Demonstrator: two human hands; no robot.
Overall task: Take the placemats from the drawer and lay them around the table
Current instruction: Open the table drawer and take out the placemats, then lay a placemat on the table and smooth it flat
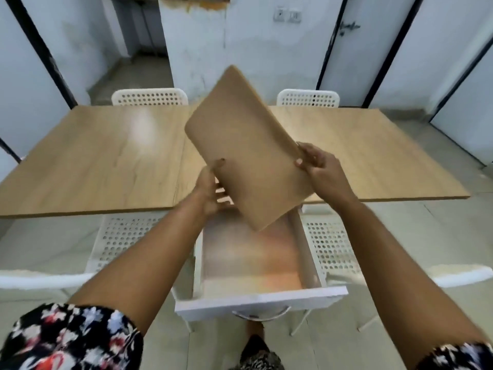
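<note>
fingers of the left hand curl under the stack of placemats, thumb on top; the right hand pinches the opposite edge. the stack hangs tilted above the open drawer, clear of it. next, i'd guess, comes peeling one mat onto the table.

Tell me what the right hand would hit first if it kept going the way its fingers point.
The right hand already grips the placemats, fingers pointing left. Beyond them, probably the left hand, though depth is unclear.
</note>
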